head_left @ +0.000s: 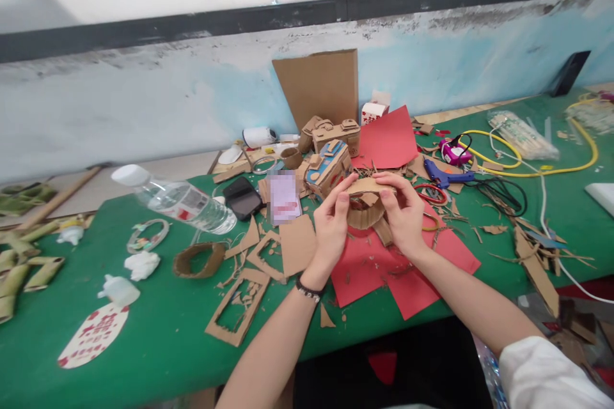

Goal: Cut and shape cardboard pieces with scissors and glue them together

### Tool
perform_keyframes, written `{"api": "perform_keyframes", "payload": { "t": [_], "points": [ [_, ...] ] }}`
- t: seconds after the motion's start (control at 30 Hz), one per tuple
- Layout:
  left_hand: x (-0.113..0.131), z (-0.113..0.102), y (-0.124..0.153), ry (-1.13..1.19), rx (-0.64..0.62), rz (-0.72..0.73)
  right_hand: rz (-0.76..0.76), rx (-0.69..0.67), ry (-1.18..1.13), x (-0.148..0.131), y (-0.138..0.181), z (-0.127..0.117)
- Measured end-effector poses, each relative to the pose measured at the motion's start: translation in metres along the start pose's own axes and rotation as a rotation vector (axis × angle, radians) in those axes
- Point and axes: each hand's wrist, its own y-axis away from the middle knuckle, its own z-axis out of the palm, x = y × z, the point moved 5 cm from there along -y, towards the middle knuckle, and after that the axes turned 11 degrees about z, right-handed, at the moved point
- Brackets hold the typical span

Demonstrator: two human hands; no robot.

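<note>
Between both hands I hold a curved cardboard piece (367,187), a bent strip above the red paper. My left hand (334,220) pinches its left end between thumb and fingers. Its right end is gripped by my right hand (403,214). Just below the strip is a ribbed cardboard ring (365,216); whether it is joined to the strip I cannot tell. Red paper sheets (369,268) lie under my hands, sprinkled with scraps. Beyond my left hand stands a cardboard camera model (329,169) with blue patches, and behind it a plain brown one (336,137).
A blue glue gun (446,174) and yellow cable (551,172) lie to the right. At left are a water bottle (180,201), a black phone (243,198) and a cardboard ring (199,260). Cut cardboard frames (238,307) litter the green tabletop (165,339). A cardboard sheet (322,86) leans against the wall.
</note>
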Motion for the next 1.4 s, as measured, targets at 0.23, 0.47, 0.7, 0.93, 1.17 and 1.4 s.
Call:
{"api": "perform_keyframes", "payload": {
  "t": [0.23, 0.47, 0.7, 0.93, 1.17, 1.4],
  "points": [
    [0.000, 0.001, 0.001, 0.003, -0.037, -0.013, -0.001, 0.012, -0.033, 0.001, -0.001, -0.002],
    [0.005, -0.001, 0.000, -0.064, 0.013, 0.007, 0.029, 0.010, -0.004, 0.002, -0.001, -0.002],
    [0.002, 0.002, 0.000, -0.051, -0.010, -0.066, 0.041, 0.008, -0.011, 0.006, -0.002, -0.002],
    [-0.008, 0.003, 0.002, -0.008, -0.006, -0.115, 0.074, 0.009, -0.043, 0.012, 0.000, -0.001],
    [-0.029, 0.007, 0.008, 0.161, 0.023, -0.222, 0.103, 0.004, -0.048, 0.015, -0.001, 0.001],
    [-0.031, 0.008, 0.006, 0.455, 0.159, -0.372, 0.100, -0.037, -0.042, 0.016, -0.002, 0.004]
  ]
}}
